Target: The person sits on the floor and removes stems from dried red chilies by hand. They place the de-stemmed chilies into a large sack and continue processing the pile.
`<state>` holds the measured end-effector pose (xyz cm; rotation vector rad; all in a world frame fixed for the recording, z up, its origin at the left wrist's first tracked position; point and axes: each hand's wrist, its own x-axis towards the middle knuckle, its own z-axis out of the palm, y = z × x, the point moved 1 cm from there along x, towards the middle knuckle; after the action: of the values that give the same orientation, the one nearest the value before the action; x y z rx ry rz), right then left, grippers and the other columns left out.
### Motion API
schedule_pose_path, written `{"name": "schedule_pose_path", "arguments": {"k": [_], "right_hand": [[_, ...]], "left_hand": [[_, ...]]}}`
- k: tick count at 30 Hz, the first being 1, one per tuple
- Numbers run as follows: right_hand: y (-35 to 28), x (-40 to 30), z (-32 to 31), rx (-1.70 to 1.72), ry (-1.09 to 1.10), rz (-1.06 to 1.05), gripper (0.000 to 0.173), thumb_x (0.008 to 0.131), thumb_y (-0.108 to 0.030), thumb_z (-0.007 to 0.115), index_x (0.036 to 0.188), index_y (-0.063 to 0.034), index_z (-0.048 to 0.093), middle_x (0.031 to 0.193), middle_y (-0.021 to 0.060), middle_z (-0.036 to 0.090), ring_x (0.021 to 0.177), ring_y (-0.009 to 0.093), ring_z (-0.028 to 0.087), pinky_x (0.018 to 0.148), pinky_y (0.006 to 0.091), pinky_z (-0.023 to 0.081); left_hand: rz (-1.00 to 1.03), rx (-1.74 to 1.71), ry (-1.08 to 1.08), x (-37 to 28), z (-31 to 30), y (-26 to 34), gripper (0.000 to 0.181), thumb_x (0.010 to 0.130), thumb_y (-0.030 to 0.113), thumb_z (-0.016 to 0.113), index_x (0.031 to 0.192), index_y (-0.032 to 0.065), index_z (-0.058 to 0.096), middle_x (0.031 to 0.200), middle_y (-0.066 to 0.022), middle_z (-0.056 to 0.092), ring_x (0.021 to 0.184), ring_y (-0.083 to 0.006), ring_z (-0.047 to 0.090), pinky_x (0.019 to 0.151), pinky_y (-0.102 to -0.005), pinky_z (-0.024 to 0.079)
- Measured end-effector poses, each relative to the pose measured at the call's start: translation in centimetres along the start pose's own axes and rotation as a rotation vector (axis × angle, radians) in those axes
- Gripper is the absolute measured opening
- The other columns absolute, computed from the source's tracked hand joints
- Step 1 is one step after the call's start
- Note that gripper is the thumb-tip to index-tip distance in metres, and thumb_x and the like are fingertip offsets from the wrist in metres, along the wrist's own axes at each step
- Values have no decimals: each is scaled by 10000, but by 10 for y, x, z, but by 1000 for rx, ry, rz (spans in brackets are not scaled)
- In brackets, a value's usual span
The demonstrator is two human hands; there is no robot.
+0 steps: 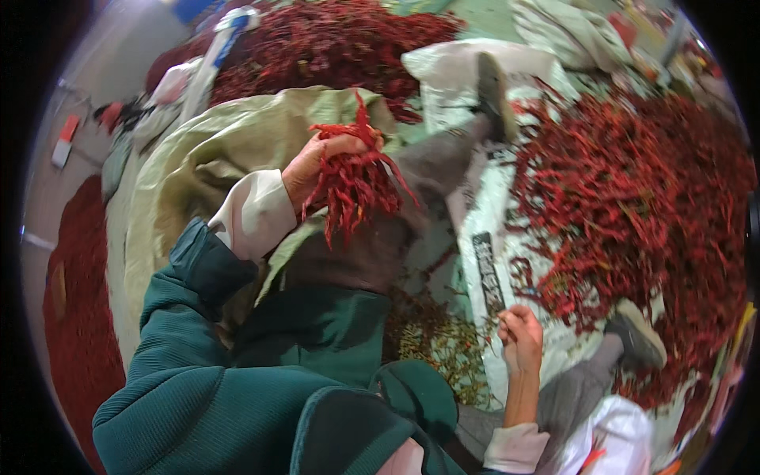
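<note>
My left hand (pixel 335 151) grips a bunch of dried red chili peppers (pixel 362 190), which hang down over my leg at the upper middle. Beyond and around that arm lies an open beige woven sack (pixel 178 142). Lower right, my right hand (pixel 521 332) pinches something small and thin between thumb and fingertips, perhaps a stem. Under it is a white woven plastic sack (pixel 558 338) bearing print. Between my legs lies a heap of loose stems and bits (pixel 439 350), left of the right hand.
A large pile of red chilies (pixel 623 196) spreads over the right side, partly on the white sack. Another chili pile (pixel 320 47) lies at the top. A dark red heap (pixel 80 297) is at far left. My shoes rest by the right-hand pile. A white bag (pixel 617 433) stands bottom right.
</note>
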<state>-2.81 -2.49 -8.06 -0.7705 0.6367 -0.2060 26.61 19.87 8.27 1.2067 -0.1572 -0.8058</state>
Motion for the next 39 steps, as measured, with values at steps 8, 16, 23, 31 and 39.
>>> {"name": "schedule_pose_path", "arguments": {"k": [8, 16, 23, 31, 39], "right_hand": [[8, 4, 0, -92, 17, 41, 139, 797, -15, 593, 919, -26, 525, 788, 77, 599, 609, 92, 509, 516, 196, 412], [-8, 30, 28, -668, -7, -22, 171, 785, -50, 608, 944, 5, 573, 735, 44, 605, 550, 70, 515, 471, 183, 402], [-5, 31, 66, -1670, -156, -136, 194, 754, -108, 542, 885, -2, 639, 709, 142, 641, 655, 216, 630, 635, 308, 489], [-45, 57, 68, -2207, -323, -261, 257, 700, -115, 597, 943, -63, 660, 825, 152, 649, 725, 276, 638, 692, 344, 482], [-31, 84, 257, -1483, -307, -770, 165, 774, -32, 537, 913, -23, 626, 845, 105, 634, 713, 163, 603, 651, 267, 479]], "left_hand": [[-112, -118, 363, -51, -152, -28, 210, 768, 120, 610, 952, 25, 580, 840, -72, 641, 693, -170, 626, 654, -303, 527], [35, 648, 374, -71, -214, -4, 472, 682, 16, 632, 1137, -31, 514, 890, -64, 631, 779, -130, 587, 726, -254, 472], [-55, 1119, 287, -47, -274, 36, 295, 613, 57, 664, 899, 12, 609, 844, -67, 629, 768, -140, 563, 711, -283, 457], [517, 1500, 450, 12, -365, 58, 422, 668, 100, 565, 1077, 22, 499, 873, -215, 605, 768, -333, 591, 657, -409, 473], [138, 1682, 289, -31, -322, 79, 648, 677, 189, 601, 1249, 32, 340, 1174, -212, 402, 1073, -323, 381, 891, -403, 304]]}}
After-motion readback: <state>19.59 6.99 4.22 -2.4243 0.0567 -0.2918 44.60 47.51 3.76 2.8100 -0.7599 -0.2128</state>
